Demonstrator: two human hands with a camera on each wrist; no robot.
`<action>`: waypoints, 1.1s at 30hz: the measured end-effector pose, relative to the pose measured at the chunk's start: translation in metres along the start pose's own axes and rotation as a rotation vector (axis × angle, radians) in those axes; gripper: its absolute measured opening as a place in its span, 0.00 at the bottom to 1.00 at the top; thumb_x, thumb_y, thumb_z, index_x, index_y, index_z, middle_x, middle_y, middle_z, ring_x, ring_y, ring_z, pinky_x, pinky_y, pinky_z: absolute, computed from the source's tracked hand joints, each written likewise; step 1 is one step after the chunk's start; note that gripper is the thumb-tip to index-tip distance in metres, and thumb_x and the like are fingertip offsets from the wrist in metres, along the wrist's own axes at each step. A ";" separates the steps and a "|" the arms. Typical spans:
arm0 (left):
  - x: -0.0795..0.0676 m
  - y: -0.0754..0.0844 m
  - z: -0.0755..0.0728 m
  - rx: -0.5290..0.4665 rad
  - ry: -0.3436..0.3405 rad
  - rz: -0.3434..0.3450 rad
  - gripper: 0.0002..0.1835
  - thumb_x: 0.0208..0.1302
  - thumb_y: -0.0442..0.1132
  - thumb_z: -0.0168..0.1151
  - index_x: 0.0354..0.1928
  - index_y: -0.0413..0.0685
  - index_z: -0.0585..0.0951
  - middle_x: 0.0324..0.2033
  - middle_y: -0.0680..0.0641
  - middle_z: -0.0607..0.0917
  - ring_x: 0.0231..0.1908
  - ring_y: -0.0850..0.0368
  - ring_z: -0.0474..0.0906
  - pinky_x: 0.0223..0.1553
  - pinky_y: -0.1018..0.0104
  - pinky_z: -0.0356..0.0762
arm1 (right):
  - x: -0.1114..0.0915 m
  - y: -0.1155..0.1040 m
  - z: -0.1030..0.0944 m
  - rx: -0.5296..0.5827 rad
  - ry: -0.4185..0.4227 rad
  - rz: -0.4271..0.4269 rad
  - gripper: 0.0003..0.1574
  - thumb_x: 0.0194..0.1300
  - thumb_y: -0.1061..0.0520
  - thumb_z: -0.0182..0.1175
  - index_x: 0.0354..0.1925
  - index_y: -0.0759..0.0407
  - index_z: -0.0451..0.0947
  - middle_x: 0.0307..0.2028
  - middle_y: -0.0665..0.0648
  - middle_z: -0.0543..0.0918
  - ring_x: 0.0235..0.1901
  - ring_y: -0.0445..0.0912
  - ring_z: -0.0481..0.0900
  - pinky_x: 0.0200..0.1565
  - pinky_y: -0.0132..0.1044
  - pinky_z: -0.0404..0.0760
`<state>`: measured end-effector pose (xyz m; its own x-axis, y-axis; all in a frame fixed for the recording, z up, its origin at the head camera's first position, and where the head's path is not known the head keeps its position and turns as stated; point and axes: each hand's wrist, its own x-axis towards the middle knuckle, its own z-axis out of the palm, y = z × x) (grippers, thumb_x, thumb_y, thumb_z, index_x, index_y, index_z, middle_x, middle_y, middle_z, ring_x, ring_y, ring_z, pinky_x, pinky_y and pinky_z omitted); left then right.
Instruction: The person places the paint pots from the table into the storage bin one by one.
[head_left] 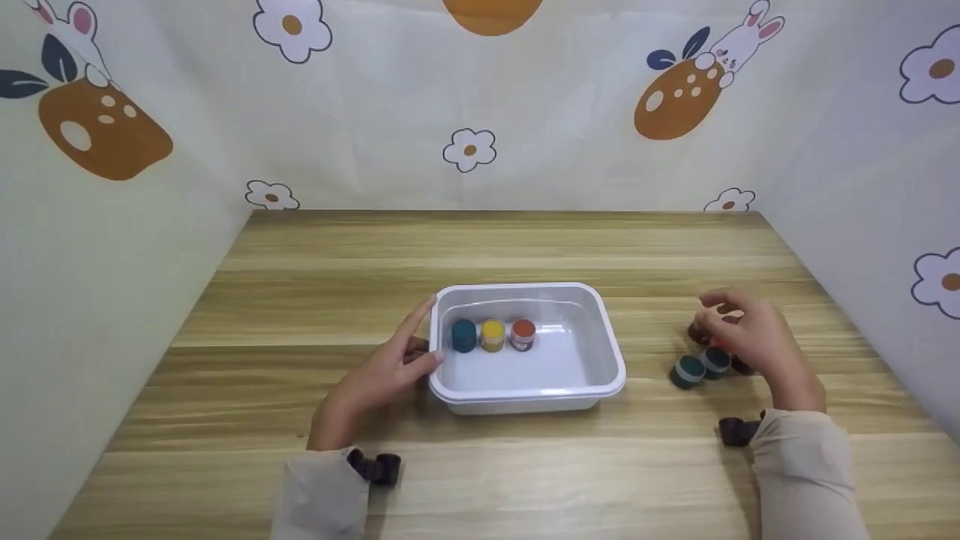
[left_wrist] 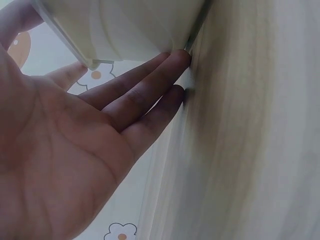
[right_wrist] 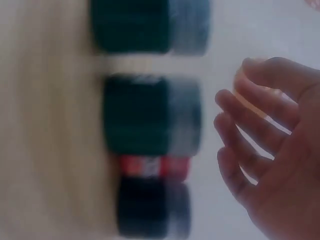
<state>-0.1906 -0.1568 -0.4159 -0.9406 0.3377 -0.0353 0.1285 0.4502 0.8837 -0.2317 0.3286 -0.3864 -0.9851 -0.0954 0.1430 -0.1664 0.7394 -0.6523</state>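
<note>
My left hand [head_left: 382,371] rests against the left side of a white plastic tub [head_left: 529,394], fingers extended. In the left wrist view, fingertips [left_wrist: 180,59] touch the tub's wall [left_wrist: 135,30] low down, close to the table. Inside the tub stand three small paint pots in a row: a dark teal pot [head_left: 464,335], a yellow pot [head_left: 493,335] and a red pot [head_left: 523,334]. My right hand [head_left: 754,334] hovers over a cluster of pots, fingers loosely bent and holding nothing. Two green pots [head_left: 687,372] [right_wrist: 150,115] show in front; a red pot [right_wrist: 155,167] and dark pots are partly hidden.
The wood-grain table [head_left: 337,262] carries the tub near its middle and the pot cluster to the right. A pale patterned cloth [head_left: 375,112] walls the back and both sides. Black wrist mounts [head_left: 375,466] sit on both sleeves.
</note>
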 end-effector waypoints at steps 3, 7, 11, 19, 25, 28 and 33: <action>0.000 0.000 -0.001 0.003 -0.004 0.000 0.42 0.71 0.48 0.57 0.79 0.66 0.45 0.65 0.37 0.72 0.62 0.43 0.73 0.63 0.41 0.68 | 0.000 0.008 -0.001 -0.051 -0.001 0.001 0.26 0.69 0.53 0.62 0.57 0.71 0.76 0.53 0.75 0.79 0.52 0.70 0.79 0.46 0.45 0.83; 0.000 0.000 -0.001 0.004 -0.002 -0.007 0.42 0.72 0.48 0.56 0.79 0.67 0.45 0.64 0.37 0.73 0.62 0.43 0.73 0.63 0.41 0.69 | 0.001 0.013 0.000 -0.100 -0.025 -0.001 0.27 0.68 0.53 0.63 0.57 0.71 0.75 0.53 0.73 0.80 0.53 0.68 0.78 0.54 0.59 0.76; 0.000 0.000 0.000 0.005 0.000 -0.010 0.42 0.72 0.47 0.57 0.79 0.67 0.45 0.66 0.38 0.71 0.62 0.43 0.73 0.63 0.41 0.69 | 0.002 0.018 0.001 -0.143 -0.034 -0.031 0.26 0.66 0.56 0.65 0.56 0.71 0.76 0.51 0.73 0.80 0.49 0.64 0.78 0.51 0.57 0.75; 0.001 -0.002 -0.002 0.005 -0.024 0.075 0.41 0.72 0.46 0.55 0.79 0.58 0.46 0.65 0.33 0.71 0.61 0.41 0.75 0.62 0.43 0.71 | 0.002 0.024 0.003 -0.179 -0.008 -0.048 0.25 0.63 0.58 0.67 0.55 0.71 0.77 0.51 0.74 0.81 0.49 0.65 0.78 0.50 0.55 0.73; 0.000 -0.001 -0.004 0.007 -0.022 0.072 0.41 0.72 0.46 0.55 0.79 0.59 0.46 0.68 0.34 0.68 0.62 0.41 0.74 0.62 0.43 0.70 | 0.002 0.024 0.004 -0.158 -0.031 -0.006 0.26 0.65 0.57 0.66 0.57 0.70 0.76 0.53 0.75 0.80 0.51 0.67 0.76 0.53 0.63 0.62; 0.000 -0.001 -0.003 0.004 -0.014 0.054 0.41 0.72 0.45 0.56 0.79 0.61 0.45 0.68 0.35 0.68 0.62 0.42 0.74 0.63 0.44 0.70 | 0.002 0.025 0.004 -0.149 -0.038 0.005 0.26 0.65 0.57 0.65 0.57 0.70 0.76 0.53 0.75 0.79 0.52 0.68 0.75 0.54 0.66 0.58; 0.000 0.000 -0.002 0.006 -0.008 0.032 0.42 0.72 0.46 0.56 0.79 0.63 0.45 0.65 0.35 0.71 0.61 0.43 0.74 0.63 0.44 0.70 | 0.002 0.025 0.003 -0.146 -0.035 0.011 0.26 0.65 0.58 0.65 0.58 0.69 0.75 0.54 0.75 0.78 0.54 0.70 0.74 0.55 0.67 0.57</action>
<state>-0.1909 -0.1584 -0.4149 -0.9333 0.3588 -0.0113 0.1599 0.4438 0.8817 -0.2378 0.3454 -0.4048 -0.9882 -0.1077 0.1090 -0.1497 0.8296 -0.5379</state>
